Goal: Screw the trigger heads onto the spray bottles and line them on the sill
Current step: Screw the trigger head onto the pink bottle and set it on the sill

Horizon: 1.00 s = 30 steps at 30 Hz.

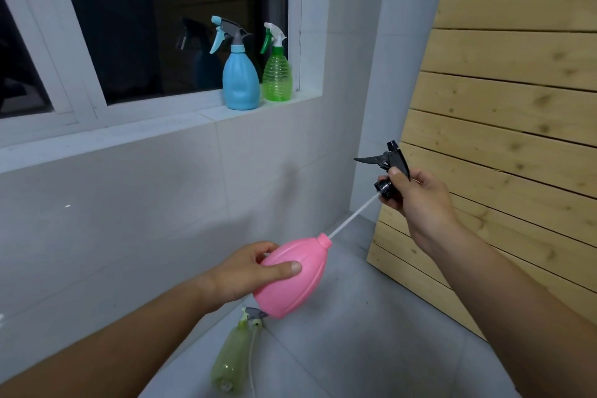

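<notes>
Pink bottle (292,281) held, overlapping floor bottle (231,362) (seemingly uncapped)

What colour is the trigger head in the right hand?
Black trigger head, seen in the head view.

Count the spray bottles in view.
4: blue bottle and green bottle on the sill; pink bottle in the left hand; pale bottle lying on the floor. Others may be hidden.

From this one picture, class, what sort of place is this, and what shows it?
Probably a tiled bathroom or utility corner indoors: pale wall tiles, a tiled window sill, grey floor tiles.
</notes>
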Available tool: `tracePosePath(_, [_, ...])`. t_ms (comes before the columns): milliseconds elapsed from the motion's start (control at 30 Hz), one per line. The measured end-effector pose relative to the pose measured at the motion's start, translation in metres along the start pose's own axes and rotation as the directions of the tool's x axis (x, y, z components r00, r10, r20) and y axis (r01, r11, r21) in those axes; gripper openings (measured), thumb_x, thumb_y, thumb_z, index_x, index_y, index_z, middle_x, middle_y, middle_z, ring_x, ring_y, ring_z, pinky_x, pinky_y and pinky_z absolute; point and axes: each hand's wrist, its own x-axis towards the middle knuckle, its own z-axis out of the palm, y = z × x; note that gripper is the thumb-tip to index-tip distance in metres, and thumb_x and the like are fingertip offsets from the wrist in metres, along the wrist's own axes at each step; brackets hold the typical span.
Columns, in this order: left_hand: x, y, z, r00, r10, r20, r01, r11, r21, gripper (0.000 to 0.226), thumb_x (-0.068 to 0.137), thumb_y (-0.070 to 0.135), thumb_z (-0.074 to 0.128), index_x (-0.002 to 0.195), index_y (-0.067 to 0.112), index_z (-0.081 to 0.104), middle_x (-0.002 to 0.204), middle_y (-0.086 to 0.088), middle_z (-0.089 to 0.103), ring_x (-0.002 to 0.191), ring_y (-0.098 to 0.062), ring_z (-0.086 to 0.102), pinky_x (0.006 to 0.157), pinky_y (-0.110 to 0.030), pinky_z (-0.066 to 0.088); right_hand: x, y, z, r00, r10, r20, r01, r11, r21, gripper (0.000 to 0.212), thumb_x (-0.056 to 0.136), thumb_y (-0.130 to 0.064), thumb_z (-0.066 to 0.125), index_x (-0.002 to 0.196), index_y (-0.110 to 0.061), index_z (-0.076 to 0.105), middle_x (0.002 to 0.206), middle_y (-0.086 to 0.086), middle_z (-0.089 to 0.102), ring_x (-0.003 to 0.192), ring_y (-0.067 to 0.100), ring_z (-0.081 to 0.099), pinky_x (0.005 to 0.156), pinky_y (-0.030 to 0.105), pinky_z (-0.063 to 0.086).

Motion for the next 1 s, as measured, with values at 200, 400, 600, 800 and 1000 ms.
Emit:
tracePosePath(200, [0.004,0.002,0.006,1.000,-0.016,0.000,0.016,0.999,-0.029,0.069,0.059,0.065,0.081,0.113,0.024,0.072,0.101,0.000,0.079,0.086,-0.014,0.078,0.064,-0.023,0.056,-0.015,0.013,0.014,0.991,0.057,0.122,-0.052,0.998,-0.037,0.009,0.093,-0.014,0.062,0.097,-0.005,0.063,0.092,0.014,0.073,0.083,0.022,0.069,0.075,0.032,0.062])
tracePosePath(400, [0.003,0.009,0.012,1.000,-0.004,-0.011,0.003,0.996,-0.086,0.070,0.059,0.068,0.076,0.114,0.025,0.072,0.105,-0.004,0.079,0.086,-0.015,0.077,0.066,-0.025,0.057,-0.030,0.026,0.031,0.949,0.126,0.288,-0.121,0.992,-0.034,0.018,0.093,-0.006,0.061,0.108,0.004,0.060,0.092,0.015,0.071,0.078,0.019,0.068,0.070,0.028,0.062])
tracePosePath(600, [-0.001,0.012,0.009,1.000,-0.008,-0.010,0.007,0.993,-0.118,0.072,0.061,0.069,0.073,0.118,0.024,0.071,0.107,-0.005,0.080,0.090,-0.019,0.078,0.070,-0.028,0.059,-0.034,0.029,0.036,0.914,0.172,0.367,-0.180,0.984,-0.011,0.011,0.095,-0.007,0.058,0.104,-0.001,0.058,0.095,0.014,0.072,0.085,0.021,0.070,0.074,0.030,0.062])
tracePosePath(800, [-0.002,0.015,0.008,1.000,-0.008,-0.001,0.008,0.989,-0.148,0.067,0.068,0.066,0.072,0.119,0.023,0.072,0.109,-0.009,0.079,0.089,-0.019,0.077,0.072,-0.031,0.059,-0.038,0.026,0.034,0.862,0.196,0.467,-0.213,0.977,-0.016,0.027,0.086,0.007,0.065,0.110,-0.001,0.056,0.100,0.016,0.072,0.083,0.020,0.070,0.072,0.027,0.059])
tracePosePath(1000, [-0.002,0.015,0.006,0.999,-0.046,0.014,0.047,0.980,-0.194,0.064,0.070,0.073,0.068,0.116,0.029,0.073,0.102,-0.008,0.079,0.089,-0.026,0.077,0.066,-0.033,0.059,-0.036,0.022,0.028,0.796,0.179,0.578,-0.155,0.984,-0.091,0.034,0.085,0.013,0.061,0.115,-0.002,0.056,0.103,0.014,0.070,0.092,0.021,0.068,0.084,0.030,0.058])
